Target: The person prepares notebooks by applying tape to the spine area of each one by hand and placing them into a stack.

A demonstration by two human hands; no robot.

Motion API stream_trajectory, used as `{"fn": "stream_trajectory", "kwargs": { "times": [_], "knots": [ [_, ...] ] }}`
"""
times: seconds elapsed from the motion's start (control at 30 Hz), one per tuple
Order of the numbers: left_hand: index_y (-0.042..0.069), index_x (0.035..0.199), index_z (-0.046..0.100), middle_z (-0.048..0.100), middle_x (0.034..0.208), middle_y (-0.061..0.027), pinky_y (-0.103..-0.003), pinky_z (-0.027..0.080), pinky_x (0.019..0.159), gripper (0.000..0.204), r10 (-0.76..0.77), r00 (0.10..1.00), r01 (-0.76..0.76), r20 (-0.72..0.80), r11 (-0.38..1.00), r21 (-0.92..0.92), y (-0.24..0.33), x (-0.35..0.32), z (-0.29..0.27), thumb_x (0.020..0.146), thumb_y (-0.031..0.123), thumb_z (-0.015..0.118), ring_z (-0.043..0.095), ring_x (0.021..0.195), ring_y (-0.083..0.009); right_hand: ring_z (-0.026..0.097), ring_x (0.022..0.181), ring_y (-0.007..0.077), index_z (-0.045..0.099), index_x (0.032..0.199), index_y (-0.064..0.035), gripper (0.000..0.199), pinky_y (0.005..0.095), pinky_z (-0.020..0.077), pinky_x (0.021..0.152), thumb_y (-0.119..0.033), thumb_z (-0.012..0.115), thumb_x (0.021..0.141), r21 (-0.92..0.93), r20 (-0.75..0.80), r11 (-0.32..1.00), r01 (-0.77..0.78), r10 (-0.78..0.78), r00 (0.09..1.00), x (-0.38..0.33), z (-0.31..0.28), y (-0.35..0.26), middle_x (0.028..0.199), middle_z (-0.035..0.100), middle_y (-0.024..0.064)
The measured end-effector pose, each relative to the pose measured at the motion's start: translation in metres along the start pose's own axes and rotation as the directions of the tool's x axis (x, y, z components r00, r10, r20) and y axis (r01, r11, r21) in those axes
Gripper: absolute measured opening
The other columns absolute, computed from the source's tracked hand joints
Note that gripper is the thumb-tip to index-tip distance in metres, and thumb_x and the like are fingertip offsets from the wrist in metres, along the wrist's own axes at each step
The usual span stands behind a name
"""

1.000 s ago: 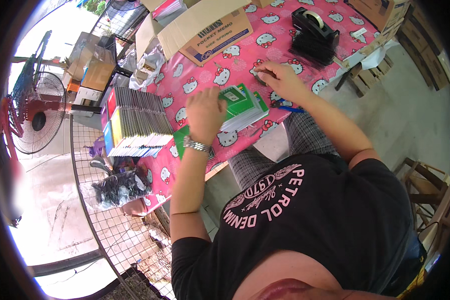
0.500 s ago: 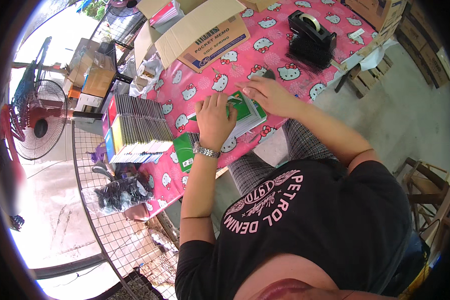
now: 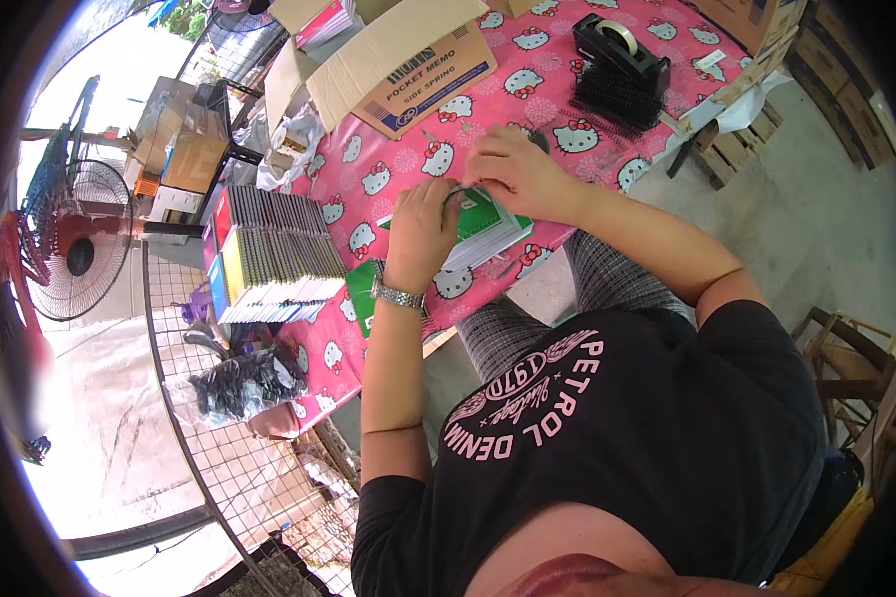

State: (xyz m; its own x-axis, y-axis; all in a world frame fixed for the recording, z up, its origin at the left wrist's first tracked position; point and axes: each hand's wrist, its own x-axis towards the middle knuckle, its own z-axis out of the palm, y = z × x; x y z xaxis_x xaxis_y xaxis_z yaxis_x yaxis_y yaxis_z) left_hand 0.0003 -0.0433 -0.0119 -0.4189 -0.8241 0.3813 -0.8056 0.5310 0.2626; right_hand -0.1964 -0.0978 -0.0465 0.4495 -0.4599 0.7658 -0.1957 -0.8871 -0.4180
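Your left hand [image 3: 423, 227] and right hand [image 3: 516, 171] pinch the green notebook [image 3: 486, 221]; loosen either and its pages may shift out of line.

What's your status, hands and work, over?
Left hand and right hand both on green notebook. Notebook flat on pink tablecloth. Nothing blocking it.

Tape dispenser [image 3: 619, 45], cardboard box [image 3: 408, 65], fan [image 3: 75, 254]
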Motion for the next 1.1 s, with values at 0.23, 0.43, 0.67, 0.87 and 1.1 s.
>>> {"fn": "stream_trajectory", "kwargs": {
  "times": [0.23, 0.43, 0.67, 0.87, 1.1],
  "knots": [
    [0.006, 0.112, 0.054, 0.065, 0.085, -0.0111, -0.041, 0.042, 0.077, 0.029, -0.021, 0.996, 0.027, -0.085, 0.997, 0.066, 0.009, -0.001, 0.006, 0.085, 0.013, 0.063, 0.062, 0.079, -0.0298, 0.062, 0.096, 0.0325, 0.060, 0.105, -0.0069, 0.024, 0.0445, 0.0498, 0.076, -0.008, 0.065, 0.081, -0.028, 0.255, 0.934, -0.355, 0.350, 0.901, -0.002, -0.009, -0.014, 0.097, 0.064, 0.0085],
    [0.007, 0.109, 0.054, 0.066, 0.086, -0.0097, -0.041, 0.040, 0.080, 0.029, 0.012, 0.997, -0.001, -0.080, 0.989, 0.145, 0.016, 0.000, 0.008, 0.085, 0.018, 0.066, 0.063, 0.082, -0.0274, 0.064, 0.094, 0.0330, 0.053, 0.116, -0.0059, 0.038, 0.0437, 0.0510, 0.073, -0.011, 0.068, 0.081, -0.062, 0.381, 0.905, -0.420, 0.410, 0.829, 0.023, -0.031, -0.027, 0.105, 0.060, 0.0145],
    [0.009, 0.104, 0.058, 0.067, 0.087, -0.0086, -0.041, 0.040, 0.083, 0.023, -0.065, 0.996, 0.069, -0.059, 0.994, 0.084, 0.012, 0.000, 0.008, 0.087, 0.022, 0.066, 0.062, 0.083, -0.0279, 0.063, 0.091, 0.0212, 0.055, 0.114, -0.0059, 0.030, 0.0329, 0.0513, 0.077, -0.016, 0.063, 0.087, 0.204, 0.688, 0.789, -0.580, 0.305, 0.658, 0.039, -0.049, 0.002, 0.095, 0.062, 0.0099],
    [0.010, 0.108, 0.061, 0.066, 0.092, -0.0074, -0.043, 0.038, 0.090, 0.026, -0.053, 0.999, 0.052, 0.006, 0.990, 0.130, 0.021, 0.008, 0.008, 0.090, 0.029, 0.063, 0.060, 0.093, -0.0299, 0.057, 0.110, 0.0330, 0.055, 0.118, -0.0014, 0.041, 0.0430, 0.0488, 0.091, -0.032, 0.060, 0.091, -0.206, 0.435, 0.702, -0.682, 0.690, 0.579, -0.041, 0.033, 0.151, 0.113, 0.061, 0.0182],
    [0.008, 0.108, 0.060, 0.059, 0.109, -0.0107, -0.051, 0.035, 0.098, 0.035, -0.254, 0.954, 0.298, -0.157, 0.847, 0.441, 0.027, -0.019, 0.014, 0.085, 0.034, 0.069, 0.050, 0.108, -0.0386, 0.054, 0.120, 0.0310, 0.060, 0.115, -0.0077, 0.038, 0.0423, 0.0443, 0.099, -0.036, 0.063, 0.089, -0.485, 0.454, 0.713, -0.507, 0.700, 0.551, -0.040, 0.041, 0.131, 0.126, 0.059, 0.0172]
  ]
}}
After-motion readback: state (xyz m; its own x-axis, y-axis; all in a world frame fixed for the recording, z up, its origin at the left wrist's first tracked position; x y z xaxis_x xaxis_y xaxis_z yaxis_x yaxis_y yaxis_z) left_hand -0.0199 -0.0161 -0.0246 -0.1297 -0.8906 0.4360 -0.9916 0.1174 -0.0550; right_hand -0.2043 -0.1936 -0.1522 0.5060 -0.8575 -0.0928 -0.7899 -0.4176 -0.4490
